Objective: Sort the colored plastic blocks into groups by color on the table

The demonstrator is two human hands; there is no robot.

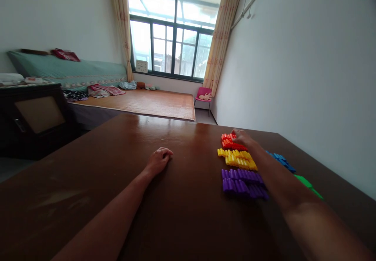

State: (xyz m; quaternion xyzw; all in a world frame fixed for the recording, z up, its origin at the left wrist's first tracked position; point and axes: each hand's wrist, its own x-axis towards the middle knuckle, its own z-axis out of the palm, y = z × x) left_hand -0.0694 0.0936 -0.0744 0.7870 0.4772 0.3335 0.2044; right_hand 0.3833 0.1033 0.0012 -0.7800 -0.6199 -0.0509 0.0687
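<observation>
My left hand (pixel 159 159) rests on the brown table with its fingers curled in, and nothing shows in it. My right hand (pixel 241 136) reaches to the far right, its fingers bent down onto the small red-orange plastic pieces (pixel 229 143), one of them apparently pinched. Nearer to me lie rows of yellow plastic pieces (pixel 239 159) and purple plastic pieces (pixel 242 182), partly behind my right forearm. Beyond that forearm are blue plastic pieces (pixel 282 161) and green plastic pieces (pixel 308 184), also partly covered. The pieces lie side by side, sorted by colour.
The glossy brown table (pixel 96 179) spans the foreground. Past its far edge stand a bed with a woven mat (pixel 152 101) and a pink chair (pixel 203 94) holding a doll. At the left is a dark cabinet (pixel 67 112). A white wall (pixel 308 57) runs along the right.
</observation>
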